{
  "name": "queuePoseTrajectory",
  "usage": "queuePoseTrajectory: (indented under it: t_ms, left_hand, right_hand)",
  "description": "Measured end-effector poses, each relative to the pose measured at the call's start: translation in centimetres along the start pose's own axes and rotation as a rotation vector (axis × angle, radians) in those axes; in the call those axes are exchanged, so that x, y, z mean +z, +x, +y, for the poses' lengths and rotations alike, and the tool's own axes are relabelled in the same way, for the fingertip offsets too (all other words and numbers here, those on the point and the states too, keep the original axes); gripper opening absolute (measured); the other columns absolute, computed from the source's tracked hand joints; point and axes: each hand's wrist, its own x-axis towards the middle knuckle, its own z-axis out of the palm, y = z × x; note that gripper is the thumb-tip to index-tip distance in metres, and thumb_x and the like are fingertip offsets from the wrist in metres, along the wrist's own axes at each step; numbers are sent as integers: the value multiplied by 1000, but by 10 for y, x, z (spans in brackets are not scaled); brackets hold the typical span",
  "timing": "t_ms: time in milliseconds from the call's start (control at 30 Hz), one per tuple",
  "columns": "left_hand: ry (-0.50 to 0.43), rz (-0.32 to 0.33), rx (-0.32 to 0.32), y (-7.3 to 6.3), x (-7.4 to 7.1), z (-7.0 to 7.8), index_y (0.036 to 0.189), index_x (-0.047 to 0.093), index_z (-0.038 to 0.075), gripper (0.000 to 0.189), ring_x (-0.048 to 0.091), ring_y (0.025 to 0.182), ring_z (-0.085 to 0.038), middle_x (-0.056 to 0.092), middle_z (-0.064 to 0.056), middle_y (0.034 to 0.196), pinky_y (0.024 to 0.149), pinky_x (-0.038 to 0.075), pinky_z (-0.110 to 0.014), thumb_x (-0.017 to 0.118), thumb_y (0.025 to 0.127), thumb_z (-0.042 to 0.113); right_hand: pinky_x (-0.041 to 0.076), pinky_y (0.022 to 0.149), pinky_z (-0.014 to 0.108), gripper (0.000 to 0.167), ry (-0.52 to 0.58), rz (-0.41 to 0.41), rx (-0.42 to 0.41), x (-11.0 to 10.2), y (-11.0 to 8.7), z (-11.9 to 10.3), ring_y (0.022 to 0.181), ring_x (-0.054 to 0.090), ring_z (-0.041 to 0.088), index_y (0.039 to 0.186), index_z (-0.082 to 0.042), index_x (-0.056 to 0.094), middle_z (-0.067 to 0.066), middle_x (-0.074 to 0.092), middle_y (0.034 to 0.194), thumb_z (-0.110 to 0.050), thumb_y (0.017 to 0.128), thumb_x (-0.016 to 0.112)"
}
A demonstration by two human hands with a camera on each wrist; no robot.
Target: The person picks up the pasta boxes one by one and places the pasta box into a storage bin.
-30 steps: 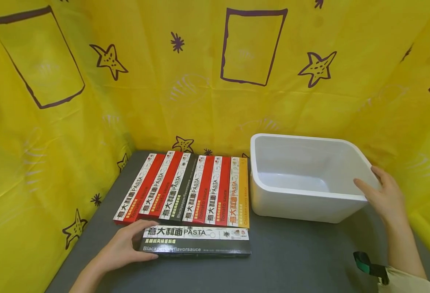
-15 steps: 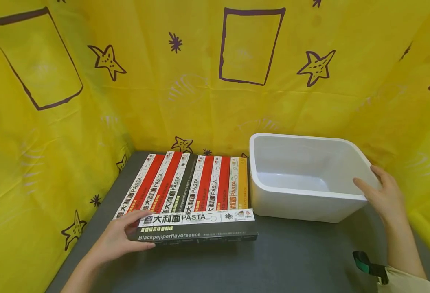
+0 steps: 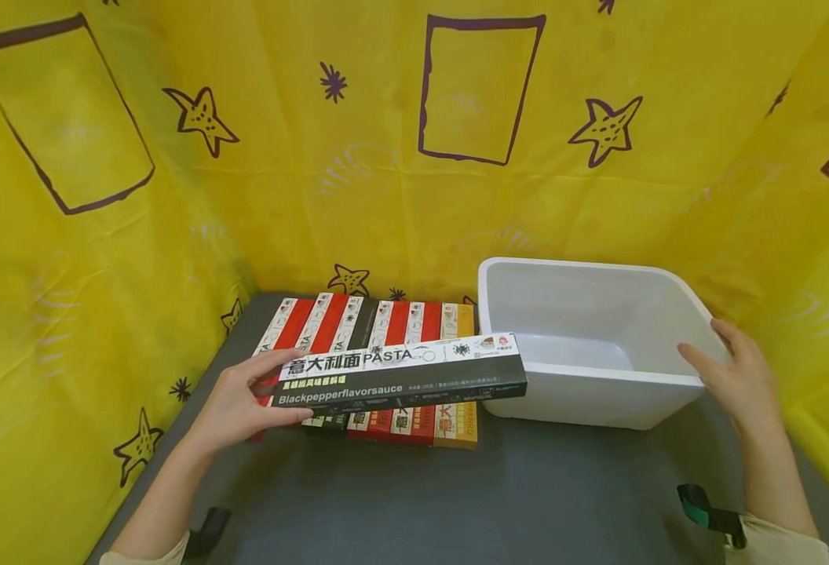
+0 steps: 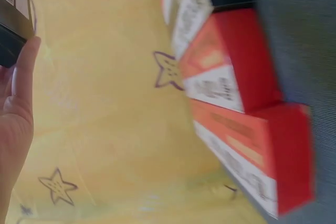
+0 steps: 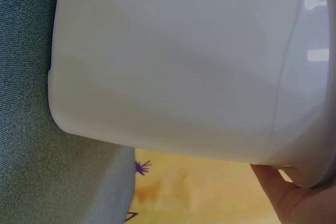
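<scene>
My left hand grips the left end of a black-and-white pasta box, labelled black pepper flavour sauce. The box is raised above the table, its right end higher and overlapping the front of the white bin in the head view. Only a dark corner of this pasta box shows in the left wrist view, beside the fingers. On the bin's right rim, my right hand holds on, thumb inside and fingers outside. The right wrist view is filled by the bin's wall.
Behind the raised box lies a row of several pasta boxes, among them a red one, a black one and a yellow one. A yellow patterned cloth hangs around the grey table.
My left hand has lifted the black pasta box off the table and carried it up over the row, tilting its right end upward. The right hand and the bin hold their place.
</scene>
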Motion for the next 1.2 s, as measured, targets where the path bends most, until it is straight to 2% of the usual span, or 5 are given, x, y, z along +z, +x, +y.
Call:
queuePoseTrajectory:
  t_ms: [333,567,800,967,1200]
  left_hand:
    - [186,-22,-70,57,5,21,134,59,13,74,61,108,-27,57,-8,133,82,55,-36,89,70,33]
    - [183,-80,-77,98,19,38,133,60,20,73,55,122,-25,55,-2,137,92,50,-44,86,70,46]
    - [181,-138,3,137,40,61,125,65,24,65,60,97,-19,65,1,116,81,52,-37,86,68,47]
    - [104,-179,37,157,61,73,117,67,24,57,61,107,-14,63,7,117,84,53,-30,87,68,45]
    - [264,-222,138,183,92,95,115,68,26,56,58,95,-9,66,10,107,79,49,-30,84,68,52]
  right_hand:
    - [17,103,70,75,1,0,-26,1,2,-7,130,23,59,150,6,25,37,22,149,-36,95,56]
    - [19,101,71,75,4,1,-24,1,1,-10,128,24,59,149,6,26,37,22,150,-36,95,56]
    - [19,102,71,74,-1,17,-33,-1,0,-7,127,24,60,148,8,27,39,23,148,-34,95,56]
    - [17,103,70,74,-15,15,-35,-2,-1,-4,130,23,59,149,7,26,37,22,150,-34,95,56]
    - [21,101,70,73,-19,25,-18,-1,-3,-5,129,25,59,149,6,28,37,24,149,-34,95,57]
